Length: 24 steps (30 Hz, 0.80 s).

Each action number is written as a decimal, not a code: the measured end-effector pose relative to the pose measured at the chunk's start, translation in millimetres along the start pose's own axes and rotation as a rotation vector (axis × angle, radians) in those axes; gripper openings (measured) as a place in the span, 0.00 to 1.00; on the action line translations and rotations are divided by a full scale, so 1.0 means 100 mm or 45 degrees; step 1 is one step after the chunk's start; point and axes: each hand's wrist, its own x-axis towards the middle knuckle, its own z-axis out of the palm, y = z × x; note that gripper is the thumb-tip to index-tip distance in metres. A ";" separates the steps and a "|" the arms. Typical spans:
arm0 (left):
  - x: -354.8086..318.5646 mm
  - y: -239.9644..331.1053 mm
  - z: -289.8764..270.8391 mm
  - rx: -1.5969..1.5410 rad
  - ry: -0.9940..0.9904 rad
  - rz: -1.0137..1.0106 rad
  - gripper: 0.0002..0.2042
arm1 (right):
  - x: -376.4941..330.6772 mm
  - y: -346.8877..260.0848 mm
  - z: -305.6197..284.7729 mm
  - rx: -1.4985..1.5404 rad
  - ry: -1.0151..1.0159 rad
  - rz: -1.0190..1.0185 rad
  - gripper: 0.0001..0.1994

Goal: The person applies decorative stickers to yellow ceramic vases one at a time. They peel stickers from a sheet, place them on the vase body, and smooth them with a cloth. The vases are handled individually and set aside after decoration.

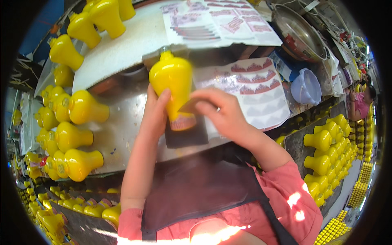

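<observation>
A glossy yellow vase-shaped bottle [171, 73] lies in front of me, its narrow neck pointing away. My left hand [157, 107] is wrapped round its left side, thumb on top. A pinkish patterned decal band [183, 122] circles the near end of the bottle. Between the fingers of my right hand [224, 109] is a thin, flat brown scraper [190, 106], its edge close to the bottle just above the band; whether it touches is unclear. Beneath the bottle is a dark rest [185, 139], partly hidden.
Decal sheets [261, 96] lie to the right, with more printed sheets [220, 24] on the raised board behind. Yellow bottles [83, 107] crowd the left side, and racks of them [318, 141] stand at right. A lilac basin [306, 86] and large metal pan [300, 32] sit at far right.
</observation>
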 end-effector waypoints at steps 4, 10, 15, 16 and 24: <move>-0.03 -0.04 0.03 0.137 0.037 0.106 0.40 | 0.38 0.12 -0.62 0.250 0.009 0.461 0.12; -0.06 -0.09 0.00 0.270 0.078 0.118 0.42 | 0.84 0.35 -1.41 -0.637 0.367 0.397 0.14; -0.08 -0.13 -0.05 0.240 0.065 0.077 0.38 | 1.24 0.66 -1.67 -1.169 0.335 0.176 0.16; -0.08 -0.14 -0.05 0.214 0.060 0.075 0.38 | 1.34 0.74 -1.66 -1.180 0.293 0.120 0.17; -0.09 -0.19 -0.09 0.223 0.075 0.119 0.38 | 1.72 0.76 -1.45 -1.662 -0.264 0.340 0.15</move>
